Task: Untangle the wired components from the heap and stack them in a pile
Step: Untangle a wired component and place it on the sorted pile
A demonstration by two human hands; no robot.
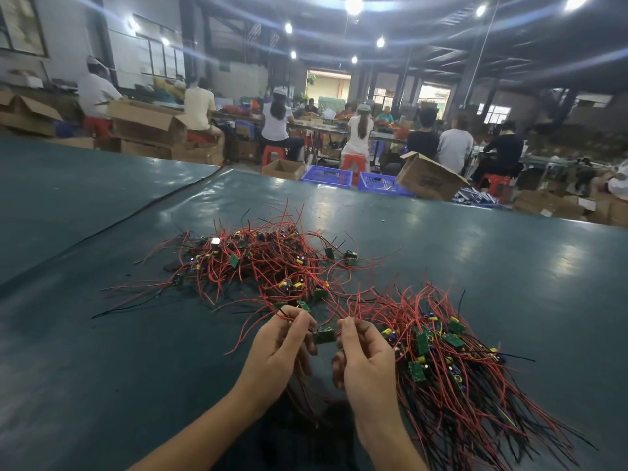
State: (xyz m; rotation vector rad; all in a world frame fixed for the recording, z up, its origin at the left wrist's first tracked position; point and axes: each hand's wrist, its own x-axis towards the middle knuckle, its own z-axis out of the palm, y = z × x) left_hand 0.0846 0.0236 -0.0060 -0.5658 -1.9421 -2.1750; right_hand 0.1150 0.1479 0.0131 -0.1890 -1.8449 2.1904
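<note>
Freeing 1 wired component (323,335) from the heap (258,263)
My left hand (282,348) pinches its red wire (253,329) and my right hand (363,355) pinches another, with the component between them. The heap lies ahead and the pile (441,362) is just beside my right hand. Next, I should tease the leads clear.

hands (279,348) (366,356): 2 | held component (323,335): 1 | heap (265,263): 1 | pile (441,365): 1 | blue crates (327,176) (381,182): 2

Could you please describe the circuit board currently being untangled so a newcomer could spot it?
On the green table, a tangled heap lies centre, a pile to its right. Nearer the camera, the circuit board hangs between the left hand and right hand, the only one held.
</note>
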